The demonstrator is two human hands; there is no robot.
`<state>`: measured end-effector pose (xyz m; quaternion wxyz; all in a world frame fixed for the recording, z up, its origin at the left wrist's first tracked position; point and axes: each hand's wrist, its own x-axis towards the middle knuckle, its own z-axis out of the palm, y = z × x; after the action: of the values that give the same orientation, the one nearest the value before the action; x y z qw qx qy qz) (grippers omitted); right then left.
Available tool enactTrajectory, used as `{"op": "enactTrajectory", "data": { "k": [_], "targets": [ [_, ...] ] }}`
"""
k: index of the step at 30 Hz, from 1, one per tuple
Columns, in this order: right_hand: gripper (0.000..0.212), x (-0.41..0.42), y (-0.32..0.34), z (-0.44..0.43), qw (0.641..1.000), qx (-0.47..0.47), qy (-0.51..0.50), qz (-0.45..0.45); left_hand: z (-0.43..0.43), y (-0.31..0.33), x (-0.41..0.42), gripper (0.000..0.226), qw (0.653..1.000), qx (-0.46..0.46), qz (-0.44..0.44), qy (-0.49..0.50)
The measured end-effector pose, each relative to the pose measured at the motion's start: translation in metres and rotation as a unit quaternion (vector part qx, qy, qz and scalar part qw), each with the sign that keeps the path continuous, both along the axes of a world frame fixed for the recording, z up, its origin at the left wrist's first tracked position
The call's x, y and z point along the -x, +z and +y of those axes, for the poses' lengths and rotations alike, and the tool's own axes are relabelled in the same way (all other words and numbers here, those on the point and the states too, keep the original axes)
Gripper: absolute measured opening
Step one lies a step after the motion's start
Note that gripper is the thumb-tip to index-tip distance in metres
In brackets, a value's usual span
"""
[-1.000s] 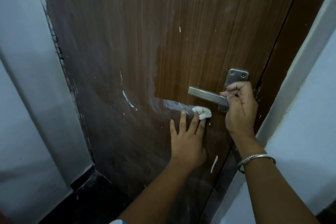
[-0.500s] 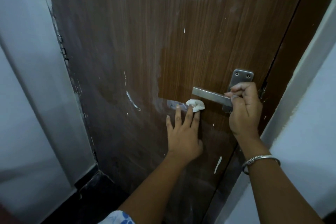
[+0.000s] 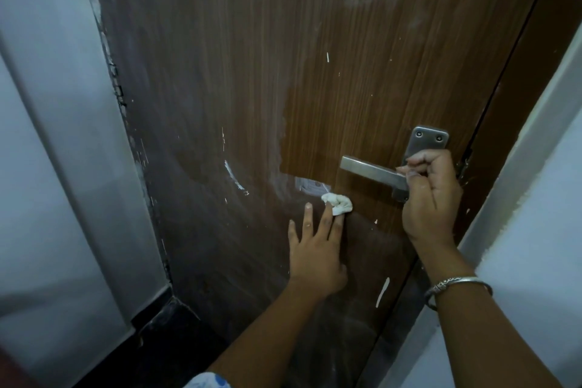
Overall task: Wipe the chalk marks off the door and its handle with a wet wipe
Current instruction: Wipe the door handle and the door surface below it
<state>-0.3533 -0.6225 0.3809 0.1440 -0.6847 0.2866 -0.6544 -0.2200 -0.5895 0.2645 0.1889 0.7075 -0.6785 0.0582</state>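
A brown wood-grain door [image 3: 315,57] fills the view. White chalk marks show on it: a patch [image 3: 310,185] left of the handle, a curved streak [image 3: 233,176] farther left and a short stroke [image 3: 382,291] low down. My left hand [image 3: 315,242] lies flat on the door, fingers spread, pressing a crumpled white wet wipe [image 3: 337,203] under the fingertips just below the patch. My right hand [image 3: 430,195] is closed around the steel lever handle [image 3: 368,168], near its plate [image 3: 426,140].
A pale wall [image 3: 47,167] stands on the left, with a dark floor [image 3: 176,324] at its foot. A white door frame and wall [image 3: 535,198] run along the right. A metal bangle [image 3: 456,287] circles my right wrist.
My left hand slid the wipe left to the chalk patch, then back down and right a little. My right hand has stayed on the handle.
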Motion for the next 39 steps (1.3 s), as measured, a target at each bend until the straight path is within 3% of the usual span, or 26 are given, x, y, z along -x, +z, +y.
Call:
{"op": "enactTrajectory", "data": {
  "k": [7, 14, 18, 24, 30, 35, 39],
  "targets": [
    [0.008, -0.001, 0.000, -0.001, 1.000, 0.000, 0.000, 0.004, -0.012, 0.012, -0.014, 0.090, 0.999, 0.051, 0.014, 0.012],
    [0.011, 0.000, -0.002, -0.002, 1.000, 0.006, 0.009, -0.002, -0.009, 0.000, -0.024, 0.090, 1.000, 0.012, 0.009, 0.020],
    [0.011, 0.000, -0.002, -0.002, 1.000, 0.002, 0.010, 0.002, -0.020, 0.021, -0.035, 0.092, 0.997, 0.051, 0.047, 0.046],
    [0.010, -0.001, -0.004, -0.004, 1.000, 0.018, 0.001, 0.000, -0.010, -0.003, -0.041, 0.095, 0.996, -0.022, 0.073, 0.051],
    [0.012, -0.003, -0.005, -0.006, 1.000, 0.029, -0.001, 0.002, -0.019, 0.018, -0.050, 0.096, 0.989, 0.023, 0.139, 0.052],
    [0.013, -0.002, -0.006, -0.006, 0.999, 0.040, -0.010, 0.007, -0.013, 0.004, -0.051, 0.097, 0.983, -0.026, 0.172, 0.051],
    [0.008, -0.002, -0.005, -0.006, 0.998, 0.052, -0.018, 0.013, -0.023, 0.026, -0.062, 0.096, 0.977, 0.027, 0.204, 0.055]
  ]
}}
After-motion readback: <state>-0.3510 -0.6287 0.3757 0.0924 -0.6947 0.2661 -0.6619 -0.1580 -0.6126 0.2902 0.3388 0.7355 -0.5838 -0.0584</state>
